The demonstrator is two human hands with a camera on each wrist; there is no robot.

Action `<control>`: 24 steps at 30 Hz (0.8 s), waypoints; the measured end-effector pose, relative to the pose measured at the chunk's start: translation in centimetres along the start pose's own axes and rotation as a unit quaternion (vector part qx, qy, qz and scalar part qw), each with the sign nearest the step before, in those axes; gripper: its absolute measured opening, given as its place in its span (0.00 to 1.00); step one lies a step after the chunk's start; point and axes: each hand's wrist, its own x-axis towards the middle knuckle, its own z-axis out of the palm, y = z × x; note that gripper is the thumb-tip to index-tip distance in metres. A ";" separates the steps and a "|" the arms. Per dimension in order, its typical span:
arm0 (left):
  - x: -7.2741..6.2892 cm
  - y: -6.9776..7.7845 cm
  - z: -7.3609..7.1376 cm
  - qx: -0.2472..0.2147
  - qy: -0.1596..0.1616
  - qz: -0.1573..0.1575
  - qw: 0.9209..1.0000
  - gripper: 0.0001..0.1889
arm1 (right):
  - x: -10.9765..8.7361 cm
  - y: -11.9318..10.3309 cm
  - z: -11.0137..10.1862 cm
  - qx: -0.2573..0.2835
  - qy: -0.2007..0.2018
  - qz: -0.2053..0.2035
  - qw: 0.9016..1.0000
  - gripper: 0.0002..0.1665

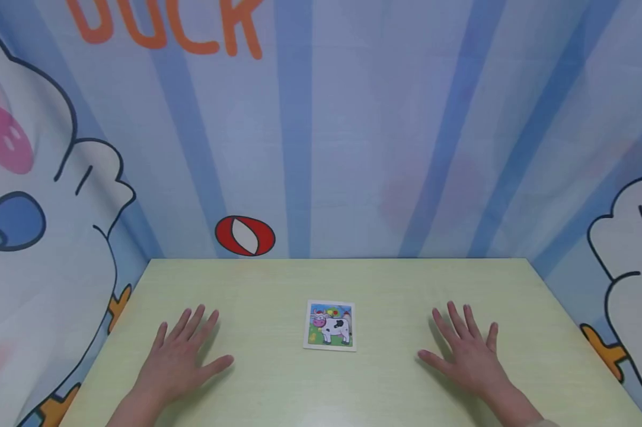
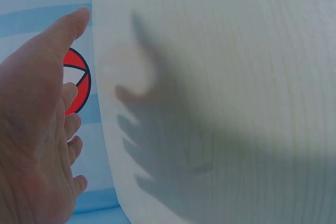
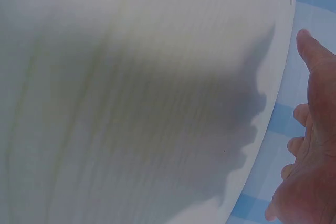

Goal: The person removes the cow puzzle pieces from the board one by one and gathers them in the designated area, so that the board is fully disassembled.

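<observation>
A square picture card [image 1: 329, 325] with a white border lies flat on the pale table, showing a cartoon cow in a meadow. To its left, my left hand [image 1: 178, 362] is held palm down over the table with fingers spread, holding nothing. On the other side, my right hand [image 1: 470, 359] is spread in the same way, with nothing in it. Both wrist views catch the palm side: the left hand [image 2: 34, 114] at the left edge and the right hand [image 3: 315, 150] at the right edge, each above its own shadow on the tabletop.
The pale wooden table [image 1: 374, 391] ends at a blue striped cloth backdrop [image 1: 347, 130] along its far edge. Printed cartoon figures flank it on both sides, and a red and white oval [image 1: 226, 236] is printed just above the far edge.
</observation>
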 end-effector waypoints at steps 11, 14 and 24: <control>0.1 0.1 -0.3 -0.007 0.000 0.002 1.000 0.53 | 0.2 -0.2 0.2 -0.002 0.003 -0.010 1.000 0.56; 0.3 0.3 -0.3 -0.011 -0.003 0.005 1.000 0.53 | 0.2 -0.3 0.2 -0.003 0.003 -0.012 1.000 0.56; 1.6 1.9 -0.2 -0.018 -0.013 0.036 0.999 0.53 | 0.3 -0.7 0.6 -0.015 0.012 -0.024 1.000 0.56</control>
